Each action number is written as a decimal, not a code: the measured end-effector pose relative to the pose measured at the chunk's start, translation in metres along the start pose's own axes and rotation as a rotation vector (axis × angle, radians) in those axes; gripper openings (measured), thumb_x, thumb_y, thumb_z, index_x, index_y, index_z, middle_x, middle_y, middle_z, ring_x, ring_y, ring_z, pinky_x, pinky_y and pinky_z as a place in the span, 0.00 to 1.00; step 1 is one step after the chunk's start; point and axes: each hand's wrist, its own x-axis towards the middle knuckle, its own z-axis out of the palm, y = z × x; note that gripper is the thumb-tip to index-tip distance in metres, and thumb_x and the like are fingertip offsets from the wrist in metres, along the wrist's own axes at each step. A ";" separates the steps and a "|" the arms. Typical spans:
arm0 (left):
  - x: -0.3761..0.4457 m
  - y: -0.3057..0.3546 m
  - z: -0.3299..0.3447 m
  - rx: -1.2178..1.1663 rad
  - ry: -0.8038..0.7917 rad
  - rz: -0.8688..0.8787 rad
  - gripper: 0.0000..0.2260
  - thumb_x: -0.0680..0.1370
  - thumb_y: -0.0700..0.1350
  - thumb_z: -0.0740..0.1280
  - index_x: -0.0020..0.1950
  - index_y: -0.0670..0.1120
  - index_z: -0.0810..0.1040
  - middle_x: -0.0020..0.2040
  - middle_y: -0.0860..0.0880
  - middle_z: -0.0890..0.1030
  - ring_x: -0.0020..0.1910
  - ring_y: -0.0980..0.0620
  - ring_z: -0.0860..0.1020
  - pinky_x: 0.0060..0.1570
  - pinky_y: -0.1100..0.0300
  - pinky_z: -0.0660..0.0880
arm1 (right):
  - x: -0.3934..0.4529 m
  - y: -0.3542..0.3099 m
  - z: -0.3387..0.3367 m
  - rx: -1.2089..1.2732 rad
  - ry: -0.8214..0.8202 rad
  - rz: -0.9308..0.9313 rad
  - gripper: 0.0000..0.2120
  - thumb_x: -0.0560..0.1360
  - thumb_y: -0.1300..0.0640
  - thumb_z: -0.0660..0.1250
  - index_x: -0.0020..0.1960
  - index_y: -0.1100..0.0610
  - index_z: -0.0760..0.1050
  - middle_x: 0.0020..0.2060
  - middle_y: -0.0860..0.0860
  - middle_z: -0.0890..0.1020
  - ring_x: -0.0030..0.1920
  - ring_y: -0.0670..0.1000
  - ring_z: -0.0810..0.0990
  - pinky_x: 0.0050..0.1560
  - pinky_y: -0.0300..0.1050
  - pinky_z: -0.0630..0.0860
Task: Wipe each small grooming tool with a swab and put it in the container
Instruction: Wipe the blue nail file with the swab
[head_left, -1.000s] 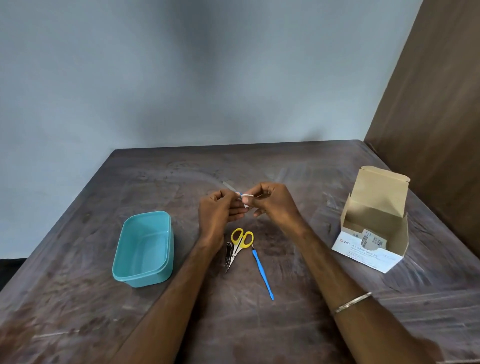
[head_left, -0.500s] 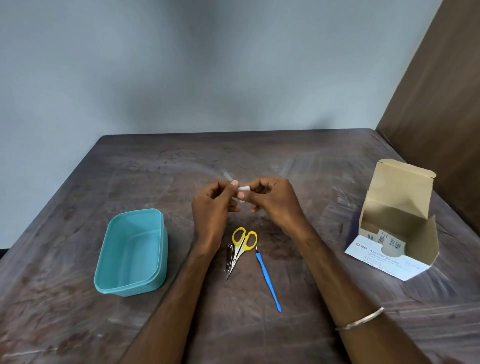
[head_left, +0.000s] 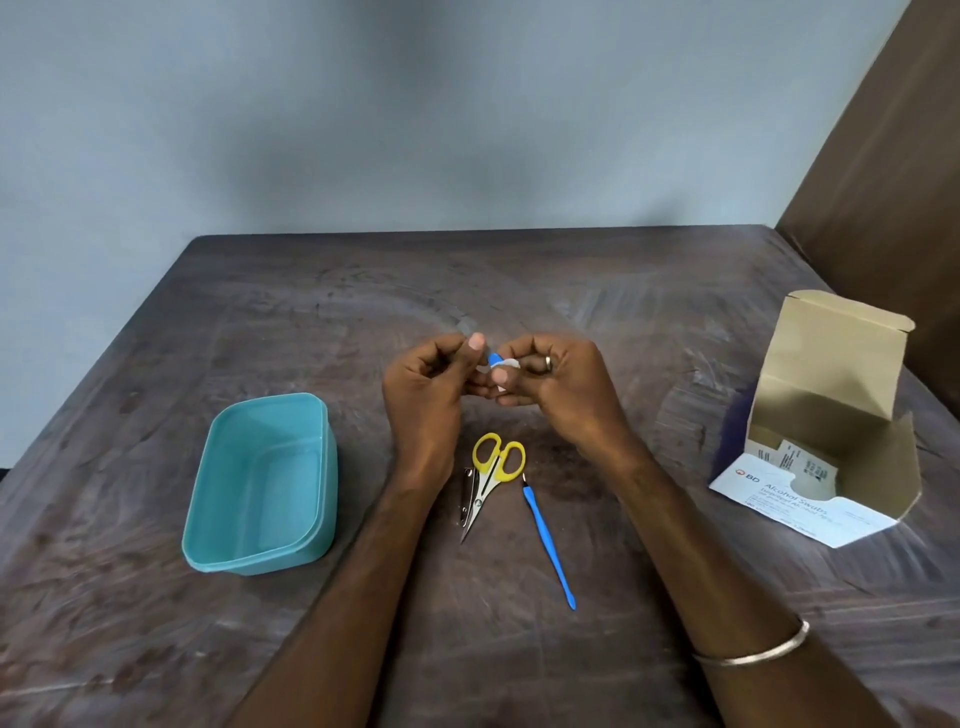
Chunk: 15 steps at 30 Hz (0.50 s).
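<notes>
Swab (head_left: 497, 368) now further along blue tool (head_left: 493, 358), pinched crosswise.

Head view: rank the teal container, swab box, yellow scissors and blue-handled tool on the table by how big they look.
1. Swab box and teal container: look alike in size, unranked.
2. Blue-handled tool: longer but much thinner than the scissors.
3. Yellow scissors.

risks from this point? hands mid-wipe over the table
1. Both hands, left hand and right hand, pinch a small blue tool and white swab in midair; either could slip and drop.
2. The teal container sits off to the left; a careless toss may miss.
3. Scissors, nail clipper lie touching; grabbing one may drag the other.
</notes>
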 end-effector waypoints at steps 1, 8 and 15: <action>0.000 0.000 0.000 -0.006 0.002 0.001 0.08 0.77 0.38 0.71 0.45 0.32 0.81 0.36 0.36 0.82 0.31 0.45 0.80 0.33 0.57 0.80 | -0.001 -0.001 0.001 0.009 0.009 0.005 0.07 0.72 0.69 0.75 0.42 0.58 0.81 0.33 0.54 0.85 0.34 0.52 0.86 0.38 0.44 0.84; 0.001 -0.001 -0.001 0.024 0.002 0.021 0.06 0.76 0.38 0.71 0.45 0.34 0.82 0.33 0.43 0.82 0.28 0.52 0.77 0.30 0.62 0.76 | -0.009 -0.007 0.005 0.047 0.037 -0.010 0.04 0.72 0.64 0.76 0.42 0.59 0.81 0.34 0.58 0.86 0.34 0.55 0.87 0.37 0.46 0.84; 0.002 -0.001 -0.003 0.007 -0.003 0.028 0.05 0.77 0.37 0.71 0.43 0.35 0.81 0.32 0.42 0.82 0.29 0.49 0.79 0.33 0.59 0.78 | -0.010 -0.006 0.003 0.043 -0.011 -0.003 0.12 0.73 0.72 0.71 0.42 0.55 0.81 0.33 0.50 0.86 0.36 0.49 0.86 0.43 0.45 0.85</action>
